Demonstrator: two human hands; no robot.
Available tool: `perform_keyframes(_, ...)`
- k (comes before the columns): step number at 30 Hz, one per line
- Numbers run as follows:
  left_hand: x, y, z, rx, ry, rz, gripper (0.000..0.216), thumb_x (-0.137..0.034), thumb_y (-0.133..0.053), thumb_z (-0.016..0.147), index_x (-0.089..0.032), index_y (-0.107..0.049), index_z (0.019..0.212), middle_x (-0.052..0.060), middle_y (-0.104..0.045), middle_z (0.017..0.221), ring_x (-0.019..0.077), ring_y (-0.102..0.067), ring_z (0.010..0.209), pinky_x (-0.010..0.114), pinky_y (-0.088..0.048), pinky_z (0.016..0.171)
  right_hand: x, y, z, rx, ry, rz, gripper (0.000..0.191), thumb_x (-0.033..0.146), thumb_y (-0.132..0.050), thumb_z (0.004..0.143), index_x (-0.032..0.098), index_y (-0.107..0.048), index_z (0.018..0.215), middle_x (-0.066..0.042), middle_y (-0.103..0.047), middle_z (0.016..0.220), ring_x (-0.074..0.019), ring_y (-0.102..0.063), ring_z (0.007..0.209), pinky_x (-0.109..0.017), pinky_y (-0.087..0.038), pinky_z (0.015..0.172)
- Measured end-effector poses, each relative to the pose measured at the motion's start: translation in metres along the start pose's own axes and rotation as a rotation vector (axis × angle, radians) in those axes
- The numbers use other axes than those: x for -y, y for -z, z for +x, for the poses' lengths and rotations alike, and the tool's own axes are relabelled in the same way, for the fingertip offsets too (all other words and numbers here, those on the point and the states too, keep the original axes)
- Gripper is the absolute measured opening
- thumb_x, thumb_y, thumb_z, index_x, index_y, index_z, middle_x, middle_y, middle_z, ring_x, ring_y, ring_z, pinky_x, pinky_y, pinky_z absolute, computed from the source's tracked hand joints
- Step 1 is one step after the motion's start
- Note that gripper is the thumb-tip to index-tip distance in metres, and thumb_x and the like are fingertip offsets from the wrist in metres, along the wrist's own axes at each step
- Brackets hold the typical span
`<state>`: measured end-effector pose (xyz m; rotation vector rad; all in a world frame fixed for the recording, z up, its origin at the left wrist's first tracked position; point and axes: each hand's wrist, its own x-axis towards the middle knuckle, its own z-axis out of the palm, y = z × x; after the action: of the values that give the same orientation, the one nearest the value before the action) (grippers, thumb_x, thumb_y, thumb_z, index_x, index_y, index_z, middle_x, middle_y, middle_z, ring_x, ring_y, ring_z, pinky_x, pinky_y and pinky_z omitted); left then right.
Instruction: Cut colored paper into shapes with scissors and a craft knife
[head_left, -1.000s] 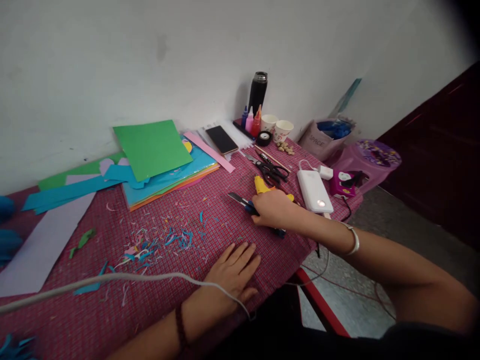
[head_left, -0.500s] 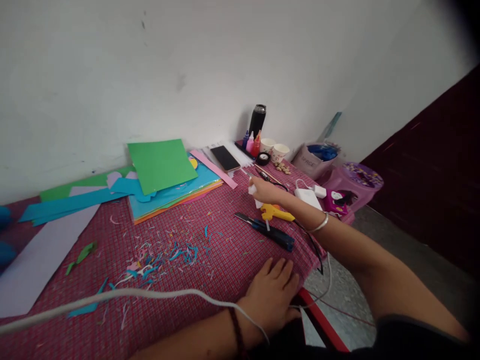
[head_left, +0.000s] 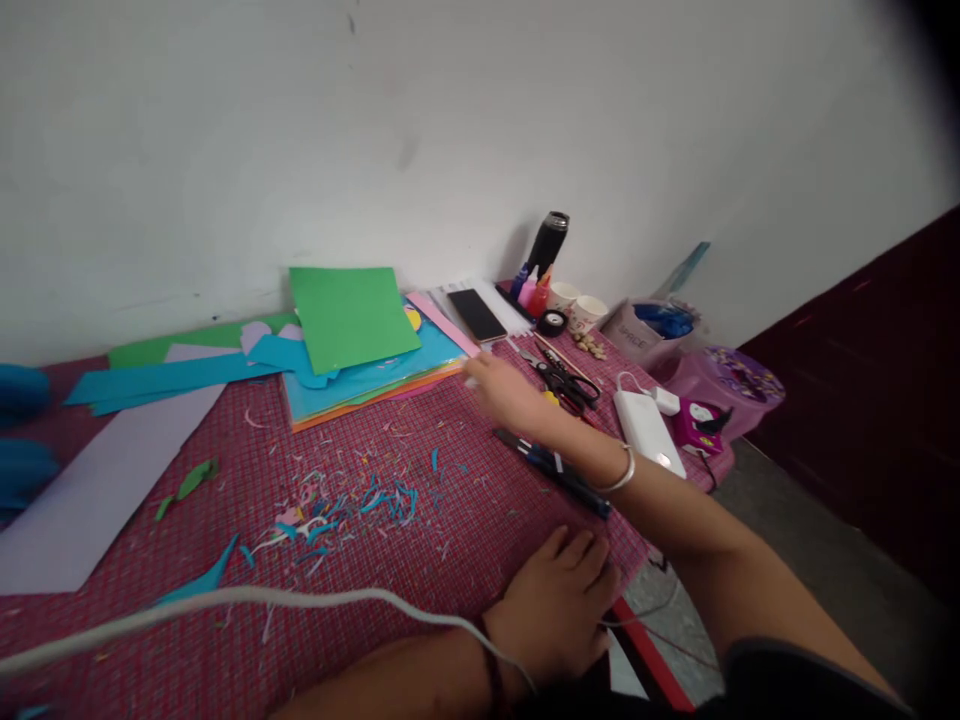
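My right hand [head_left: 508, 396] reaches left over the red checked cloth [head_left: 420, 560], blurred by motion, with a small white piece showing at its pinched fingertips. It is close to the near corner of the coloured paper stack [head_left: 375, 372], which has a green sheet [head_left: 351, 315] on top. A blue and black utility knife [head_left: 556, 468] lies just beside my right wrist. Black scissors [head_left: 568, 381] lie behind the hand. My left hand [head_left: 559, 610] rests flat on the cloth at the table's near edge, fingers stretched out, holding nothing.
A white power bank [head_left: 645, 430], a phone [head_left: 487, 315], a black flask [head_left: 547, 243], glue bottles [head_left: 531, 290], paper cups [head_left: 579, 307] and a tape roll [head_left: 553, 322] crowd the far right corner. Paper scraps [head_left: 352, 500] litter the middle. A white cable [head_left: 225, 598] crosses in front. A purple stool [head_left: 724, 385] stands to the right.
My right hand left the utility knife, lifted a small white piece and swung left toward the paper stack. My left hand slid back to the table's near edge.
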<state>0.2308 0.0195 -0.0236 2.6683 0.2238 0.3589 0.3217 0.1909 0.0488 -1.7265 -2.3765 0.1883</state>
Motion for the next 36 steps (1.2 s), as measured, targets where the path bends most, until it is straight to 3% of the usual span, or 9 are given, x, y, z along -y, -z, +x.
perform_keyframes(3, -0.001, 0.001, 0.000, -0.030, -0.004, 0.019, 0.058, -0.042, -0.043, 0.091, -0.009, -0.036, 0.138, 0.015, -0.038, 0.146, 0.0260, -0.030, 0.137, 0.041, -0.017, 0.114, -0.011, -0.011, 0.002, 0.047, -0.106, -0.090, 0.032, 0.001, -0.035, 0.084, 0.008, -0.058, 0.106, -0.019, -0.059, 0.105, -0.0232, -0.055, 0.096, -0.034, -0.040, 0.081)
perform_keyframes(9, 0.000, 0.006, 0.004, -0.095, -0.028, 0.053, 0.056, -0.042, -0.050, 0.087, -0.009, -0.043, 0.132, 0.014, -0.043, 0.141, 0.0254, -0.026, 0.138, 0.040, -0.015, 0.114, 0.057, -0.035, 0.007, 0.192, 0.333, 0.246, 0.023, 0.009, -0.049, 0.081, 0.018, -0.061, 0.098, -0.003, -0.064, 0.101, -0.0137, -0.057, 0.091, -0.023, -0.041, 0.080)
perform_keyframes(13, 0.002, 0.003, 0.004, -0.103, -0.041, 0.076, 0.057, -0.044, -0.049, 0.087, -0.007, -0.044, 0.131, 0.015, -0.046, 0.138, 0.0263, -0.035, 0.131, 0.040, -0.020, 0.111, 0.041, -0.026, 0.028, 0.017, 0.045, 0.068, 0.029, 0.004, -0.040, 0.084, 0.011, -0.057, 0.106, -0.014, -0.061, 0.105, -0.0205, -0.056, 0.096, -0.031, -0.041, 0.082)
perform_keyframes(16, 0.002, 0.000, 0.002, -0.107, -0.054, 0.121, 0.055, -0.044, -0.047, 0.088, -0.007, -0.047, 0.129, 0.016, -0.047, 0.137, 0.0275, -0.036, 0.130, 0.043, -0.022, 0.109, 0.044, -0.035, 0.038, 0.049, 0.018, -0.024, 0.034, -0.001, -0.035, 0.083, 0.004, -0.056, 0.109, -0.022, -0.059, 0.106, -0.0257, -0.056, 0.098, -0.036, -0.042, 0.081)
perform_keyframes(22, 0.005, -0.006, 0.000, -0.226, -0.103, 0.171, 0.045, -0.038, -0.043, 0.088, -0.011, -0.056, 0.121, 0.011, -0.050, 0.137, 0.0264, -0.029, 0.136, 0.038, -0.020, 0.111, 0.118, -0.052, 0.038, 0.197, 0.543, 0.249, 0.025, 0.009, -0.048, 0.081, 0.020, -0.060, 0.101, -0.004, -0.064, 0.107, -0.0156, -0.056, 0.100, -0.027, -0.042, 0.086)
perform_keyframes(27, 0.005, -0.006, -0.002, -0.205, -0.075, 0.135, 0.048, -0.044, -0.051, 0.085, -0.009, -0.058, 0.116, 0.013, -0.058, 0.124, 0.0260, -0.045, 0.119, 0.041, -0.025, 0.107, 0.074, -0.038, 0.056, 0.046, 0.147, 0.008, 0.027, 0.006, -0.039, 0.083, 0.012, -0.058, 0.101, -0.014, -0.062, 0.103, -0.0211, -0.056, 0.093, -0.032, -0.042, 0.083)
perform_keyframes(29, 0.005, -0.006, -0.002, -0.201, -0.074, 0.133, 0.043, -0.042, -0.053, 0.084, -0.010, -0.060, 0.112, 0.014, -0.060, 0.121, 0.0264, -0.047, 0.117, 0.042, -0.028, 0.104, 0.066, -0.043, 0.062, 0.061, 0.118, -0.041, 0.029, 0.002, -0.038, 0.080, 0.009, -0.059, 0.098, -0.017, -0.062, 0.099, -0.0241, -0.056, 0.092, -0.035, -0.042, 0.081)
perform_keyframes(33, 0.006, -0.009, 0.003, -0.191, -0.104, 0.107, 0.025, -0.036, -0.051, 0.086, -0.022, -0.068, 0.099, 0.007, -0.066, 0.112, 0.0269, -0.050, 0.113, 0.042, -0.036, 0.096, 0.117, -0.064, 0.061, 0.120, 0.310, 0.034, 0.028, 0.003, -0.042, 0.080, 0.016, -0.060, 0.097, -0.010, -0.063, 0.101, -0.0198, -0.056, 0.095, -0.030, -0.042, 0.084)
perform_keyframes(36, 0.008, -0.009, 0.006, -0.166, -0.108, 0.091, 0.021, -0.036, -0.053, 0.084, -0.026, -0.070, 0.089, 0.002, -0.070, 0.104, 0.0245, -0.054, 0.106, 0.037, -0.039, 0.091, 0.150, -0.069, 0.057, 0.147, 0.639, 0.368, 0.026, 0.005, -0.046, 0.079, 0.020, -0.059, 0.096, -0.003, -0.063, 0.101, -0.0150, -0.057, 0.096, -0.026, -0.043, 0.085)
